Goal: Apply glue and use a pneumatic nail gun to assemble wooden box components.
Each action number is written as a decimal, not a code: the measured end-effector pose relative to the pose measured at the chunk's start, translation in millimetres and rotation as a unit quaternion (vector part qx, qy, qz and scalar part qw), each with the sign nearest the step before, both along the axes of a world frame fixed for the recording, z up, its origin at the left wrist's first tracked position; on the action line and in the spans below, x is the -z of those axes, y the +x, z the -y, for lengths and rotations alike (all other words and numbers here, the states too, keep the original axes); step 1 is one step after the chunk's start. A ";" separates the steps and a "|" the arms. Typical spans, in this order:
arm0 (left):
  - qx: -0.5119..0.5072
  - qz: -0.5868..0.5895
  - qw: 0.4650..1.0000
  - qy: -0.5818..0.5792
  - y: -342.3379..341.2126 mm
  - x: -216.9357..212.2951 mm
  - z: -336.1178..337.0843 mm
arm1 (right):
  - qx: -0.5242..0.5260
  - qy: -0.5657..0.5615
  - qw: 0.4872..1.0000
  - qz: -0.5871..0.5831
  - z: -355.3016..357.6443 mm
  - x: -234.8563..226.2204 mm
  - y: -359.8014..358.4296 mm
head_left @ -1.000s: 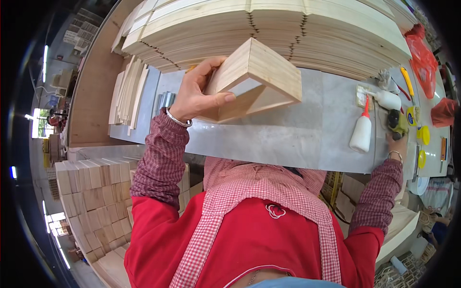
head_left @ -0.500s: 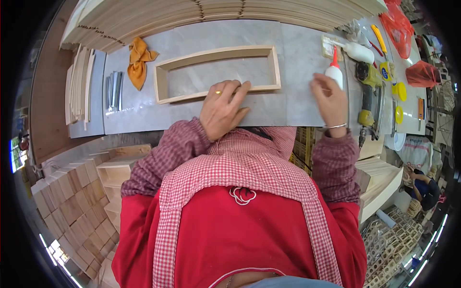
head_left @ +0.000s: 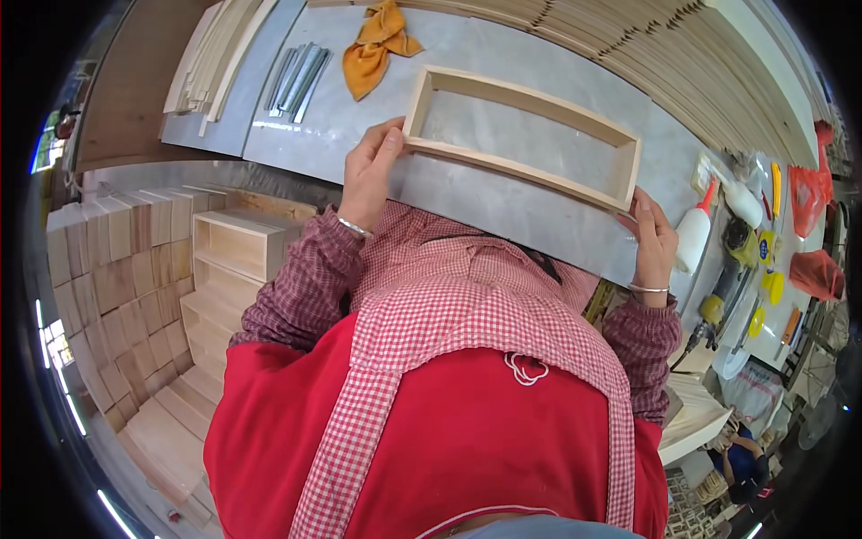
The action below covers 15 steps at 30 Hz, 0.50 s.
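A shallow rectangular frame of pale wood (head_left: 516,172) rests on the grey tabletop (head_left: 503,211), slanting down to the right. Its inside shows the table surface. My left hand (head_left: 371,173) grips its near left corner between thumb and fingers. At the near right corner, my right hand (head_left: 654,235) has its fingers curled round the end piece, some of them hidden by the wood. Just right of that hand is a white glue bottle (head_left: 692,239) with a red nozzle.
Thin boards (head_left: 628,49) are stacked along the back. An orange cloth (head_left: 366,65), metal strips (head_left: 300,83) and wood strips (head_left: 215,67) lie at left. A nail gun (head_left: 740,242) and yellow cutter (head_left: 777,190) lie right. Wooden blocks (head_left: 135,296) stand below left. A person (head_left: 745,463) is far right.
My right hand has left the glue bottle's side and taken the frame's right end. My left hand has slid to its left corner. The whole view has tilted.
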<state>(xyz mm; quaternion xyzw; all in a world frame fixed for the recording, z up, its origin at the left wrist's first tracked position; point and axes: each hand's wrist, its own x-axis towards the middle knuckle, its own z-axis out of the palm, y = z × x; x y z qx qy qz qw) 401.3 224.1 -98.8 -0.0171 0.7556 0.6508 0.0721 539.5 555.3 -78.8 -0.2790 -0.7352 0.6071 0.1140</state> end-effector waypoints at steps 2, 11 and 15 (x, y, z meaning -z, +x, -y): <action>0.026 0.022 0.999 0.016 -8.7 2.7 -8.0 | 0.024 0.001 1.000 0.009 3.5 0.9 1.4; 0.106 -0.033 0.994 0.002 -20.2 18.1 -15.0 | 0.116 -0.025 0.993 -0.022 16.7 5.2 -3.2; 0.125 -0.017 0.992 0.027 -19.3 21.1 -26.5 | 0.129 0.123 0.984 -0.020 5.2 1.2 11.8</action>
